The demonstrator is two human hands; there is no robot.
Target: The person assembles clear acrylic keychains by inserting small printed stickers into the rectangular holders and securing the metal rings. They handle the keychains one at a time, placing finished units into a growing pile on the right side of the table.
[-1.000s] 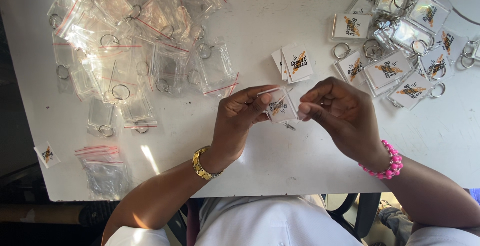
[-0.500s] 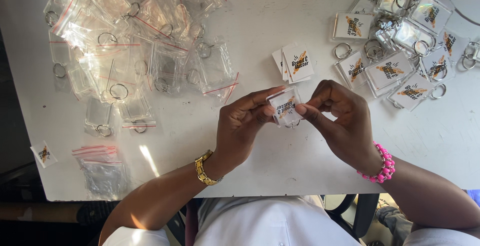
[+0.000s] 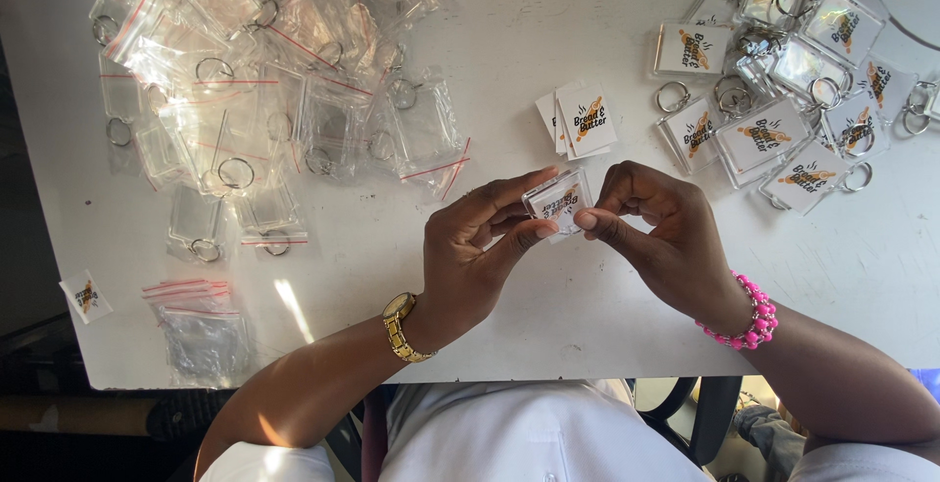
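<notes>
A white table carries everything. Toward its far left corner spreads a wide heap of clear bagged key rings, the bags edged with red strips. At the far right corner lies a cluster of finished key rings, each with a printed card inside and a metal ring. Near the left part of the near edge sits a small stack of empty bags, and a single card lies at the left edge. A short stack of printed cards rests around the table's middle. Just nearer than it, above the table, the left hand and right hand both pinch a clear key ring case between fingertips, a card inside it.
</notes>
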